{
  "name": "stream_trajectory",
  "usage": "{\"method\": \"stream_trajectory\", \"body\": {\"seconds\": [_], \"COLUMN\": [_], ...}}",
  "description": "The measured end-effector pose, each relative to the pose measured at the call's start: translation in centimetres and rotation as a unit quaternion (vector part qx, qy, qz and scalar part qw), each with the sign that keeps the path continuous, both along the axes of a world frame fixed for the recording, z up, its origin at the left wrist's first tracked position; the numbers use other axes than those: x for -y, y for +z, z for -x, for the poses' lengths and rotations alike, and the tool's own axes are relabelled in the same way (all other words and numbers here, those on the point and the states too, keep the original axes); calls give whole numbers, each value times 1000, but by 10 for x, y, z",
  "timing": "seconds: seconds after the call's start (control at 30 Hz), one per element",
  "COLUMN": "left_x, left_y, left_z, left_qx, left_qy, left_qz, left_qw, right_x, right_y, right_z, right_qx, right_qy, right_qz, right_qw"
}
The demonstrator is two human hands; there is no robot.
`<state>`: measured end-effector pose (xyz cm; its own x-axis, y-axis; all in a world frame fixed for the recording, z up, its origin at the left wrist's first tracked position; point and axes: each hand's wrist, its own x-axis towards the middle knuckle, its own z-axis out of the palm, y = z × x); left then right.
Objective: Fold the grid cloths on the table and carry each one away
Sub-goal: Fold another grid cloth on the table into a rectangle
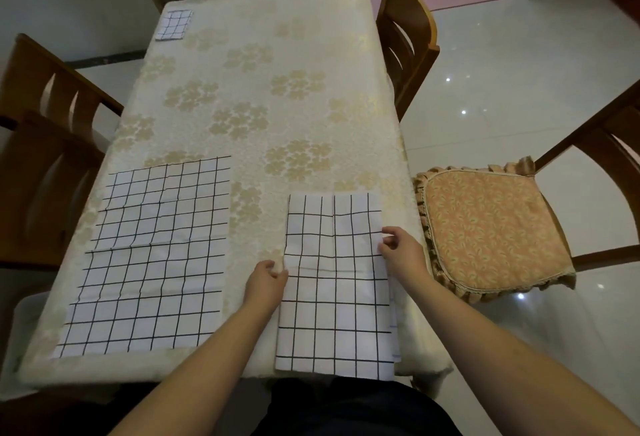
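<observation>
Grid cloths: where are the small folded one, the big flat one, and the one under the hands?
Small folded cloth point(174, 24), head view, its middle.
Big flat cloth point(152, 255), head view, its middle.
Held cloth point(337, 297), head view, centre between the hands.

Both hands — left point(265, 279), right point(398, 245) — pinch the folded grid cloth's point(337, 297) side edges.

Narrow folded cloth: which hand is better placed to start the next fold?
Probably the right hand: its fingers already pinch the narrow folded cloth at its right edge, farther up. The left hand only meets the left edge lower down.
</observation>
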<state>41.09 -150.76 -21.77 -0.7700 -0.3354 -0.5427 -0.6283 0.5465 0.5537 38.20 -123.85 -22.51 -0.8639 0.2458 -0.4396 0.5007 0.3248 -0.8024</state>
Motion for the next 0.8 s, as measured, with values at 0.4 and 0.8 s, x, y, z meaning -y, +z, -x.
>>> {"method": "stream_trajectory", "body": {"seconds": [0.4,0.8], "left_x": [-1,18], "left_y": [-14,-7], "left_z": [3,7], "left_qx": [24,-26], "left_qy": [66,74], "left_qz": [-143,-93], "left_qw": [987,993], "right_x": [2,31], "right_y": [-7,-12], "right_z": [3,-36], "right_qx": [-8,-104], "right_qy": [51,215], "right_qz": [-55,-202], "right_qw": [997,950]}}
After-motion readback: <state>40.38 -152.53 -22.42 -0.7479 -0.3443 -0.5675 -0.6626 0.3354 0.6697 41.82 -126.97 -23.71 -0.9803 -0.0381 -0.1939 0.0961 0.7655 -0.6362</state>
